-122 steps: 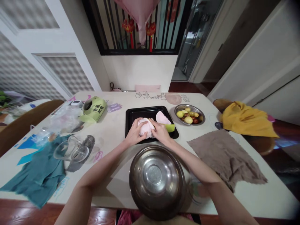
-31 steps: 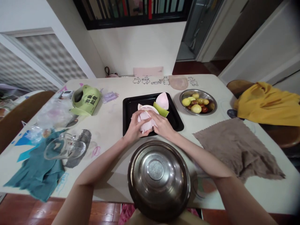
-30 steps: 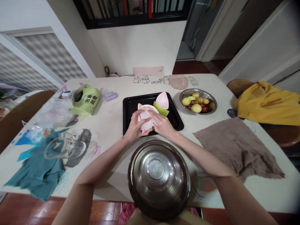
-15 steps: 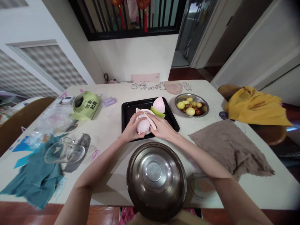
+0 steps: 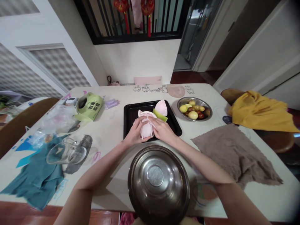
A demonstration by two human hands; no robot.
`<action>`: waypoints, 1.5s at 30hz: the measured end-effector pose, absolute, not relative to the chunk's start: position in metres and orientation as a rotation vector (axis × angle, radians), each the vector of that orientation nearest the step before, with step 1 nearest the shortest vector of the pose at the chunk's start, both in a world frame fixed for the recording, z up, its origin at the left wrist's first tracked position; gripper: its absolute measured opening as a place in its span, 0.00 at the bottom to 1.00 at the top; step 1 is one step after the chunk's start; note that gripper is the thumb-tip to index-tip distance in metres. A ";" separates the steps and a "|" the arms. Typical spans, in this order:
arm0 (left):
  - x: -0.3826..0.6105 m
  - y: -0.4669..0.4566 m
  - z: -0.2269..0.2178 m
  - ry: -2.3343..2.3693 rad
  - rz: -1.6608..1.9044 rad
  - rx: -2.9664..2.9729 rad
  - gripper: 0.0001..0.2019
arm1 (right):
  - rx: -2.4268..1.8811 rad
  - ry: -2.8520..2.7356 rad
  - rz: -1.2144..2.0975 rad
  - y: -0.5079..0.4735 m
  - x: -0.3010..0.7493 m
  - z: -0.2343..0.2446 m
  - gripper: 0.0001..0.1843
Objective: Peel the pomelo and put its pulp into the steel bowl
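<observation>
A partly peeled pomelo (image 5: 146, 129) with pale pink pith is held between my two hands above the black tray (image 5: 130, 108). My left hand (image 5: 134, 132) wraps round its left side, with the thumb low on the near face. Against the upper right side press the bunched fingers of my right hand (image 5: 163, 128); what they pinch is mostly covered. Just behind the hands, a pale piece of peel shows its rim. Farther back on the tray lie a pink-sided peel piece (image 5: 161, 107) and a green-skinned one (image 5: 160, 115).
A large steel bowl (image 5: 157, 190) stands close to my body. To the tray's right is a steel bowl (image 5: 208, 116) of small fruits. A brown cloth (image 5: 234, 153) lies at right; a glass pitcher (image 5: 58, 153), teal cloth (image 5: 39, 184) and green pomelo skin (image 5: 90, 107) are at left.
My right fingers have moved in over the pomelo's top, covering the pale flap seen beside them before. My left hand keeps its hold. The whole view has shifted slightly.
</observation>
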State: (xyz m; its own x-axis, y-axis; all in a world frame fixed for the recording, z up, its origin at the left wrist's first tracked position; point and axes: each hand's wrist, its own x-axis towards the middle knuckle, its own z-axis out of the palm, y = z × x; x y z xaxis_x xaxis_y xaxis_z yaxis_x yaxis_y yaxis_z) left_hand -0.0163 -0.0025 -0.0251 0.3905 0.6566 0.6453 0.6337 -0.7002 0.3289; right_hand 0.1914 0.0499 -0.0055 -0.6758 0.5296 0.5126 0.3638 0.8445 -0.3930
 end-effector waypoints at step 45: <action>-0.009 -0.006 -0.027 1.340 1.221 2.424 0.36 | -0.819 -2.262 0.156 0.049 0.197 -0.009 0.20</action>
